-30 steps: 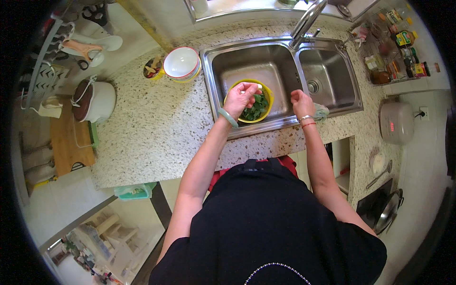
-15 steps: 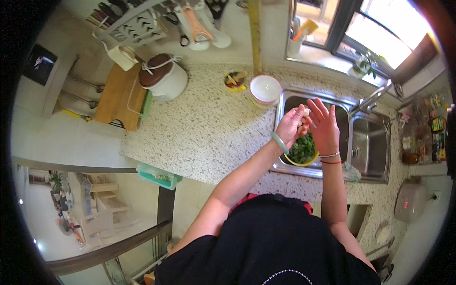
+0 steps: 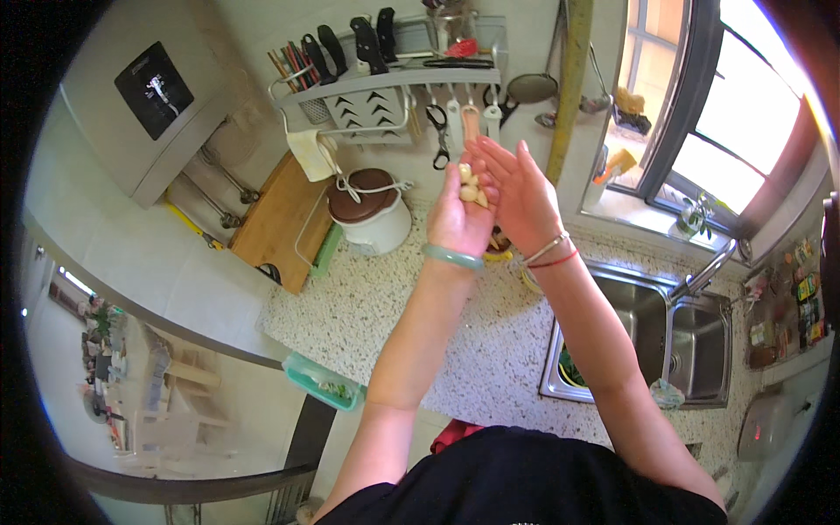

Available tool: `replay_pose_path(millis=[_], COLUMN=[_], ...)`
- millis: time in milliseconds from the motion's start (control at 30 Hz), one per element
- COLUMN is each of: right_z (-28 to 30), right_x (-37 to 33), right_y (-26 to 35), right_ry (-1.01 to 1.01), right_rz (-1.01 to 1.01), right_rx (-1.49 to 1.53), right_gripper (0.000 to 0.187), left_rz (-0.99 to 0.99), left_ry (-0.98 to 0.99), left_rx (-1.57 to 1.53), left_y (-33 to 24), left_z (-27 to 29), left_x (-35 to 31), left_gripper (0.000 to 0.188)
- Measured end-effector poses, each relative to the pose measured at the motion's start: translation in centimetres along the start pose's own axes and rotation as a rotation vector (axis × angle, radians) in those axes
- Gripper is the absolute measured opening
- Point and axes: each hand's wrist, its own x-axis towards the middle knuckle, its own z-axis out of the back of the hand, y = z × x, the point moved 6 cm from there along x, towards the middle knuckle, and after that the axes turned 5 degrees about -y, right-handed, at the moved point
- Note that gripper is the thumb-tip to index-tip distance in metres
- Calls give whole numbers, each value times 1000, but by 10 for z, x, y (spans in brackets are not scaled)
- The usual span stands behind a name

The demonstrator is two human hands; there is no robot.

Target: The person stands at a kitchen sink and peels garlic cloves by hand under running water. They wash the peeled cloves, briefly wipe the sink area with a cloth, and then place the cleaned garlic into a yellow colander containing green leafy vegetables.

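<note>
My left hand [image 3: 457, 219], with a green bangle on its wrist, is raised above the speckled counter [image 3: 385, 306]. Its fingers are closed on several small pale pieces that look like garlic cloves [image 3: 471, 186]. My right hand [image 3: 518, 188], with thin red and silver bracelets on its wrist, is pressed flat against the left one. Its fingers are straight and it holds nothing of its own. Both hands hover in front of a white rice cooker [image 3: 367, 219] and the hanging utensils.
A double steel sink [image 3: 691, 341] with a tap [image 3: 704, 273] lies to the right, with greens [image 3: 569, 367] showing at its left edge. A wooden cutting board [image 3: 278, 223] leans on the wall. A knife rack [image 3: 385, 87] and scissors [image 3: 437, 131] hang above. A green tray [image 3: 322, 381] sits at the counter's edge.
Both hands have left the bowl of greens in the sink and risen together to the left. The view has swung left, toward the wall rack and rice cooker.
</note>
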Motion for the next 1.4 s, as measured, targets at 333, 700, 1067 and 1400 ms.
replay_pose_path(millis=[333,700,1067,1400], right_z=[-118,-183,-184,-104], right_x=[119,200,213,118], right_y=[-1,-11,-46,-39], right_ry=[115,486,849,258], right_rz=[297,1088,1578,537], right_rx=[-773,-2173,-2785,-1983], right_gripper=[29,24,7,23], left_rz=[-91,28,-127,69], left_ry=[94,189,-154,-45], left_rx=[66,-92,-88,87], left_y=[-136,-182,-192,-116], left_z=[-39,-16,-13,51], left_x=[78,128,124,63], left_gripper=[27,20,22,20])
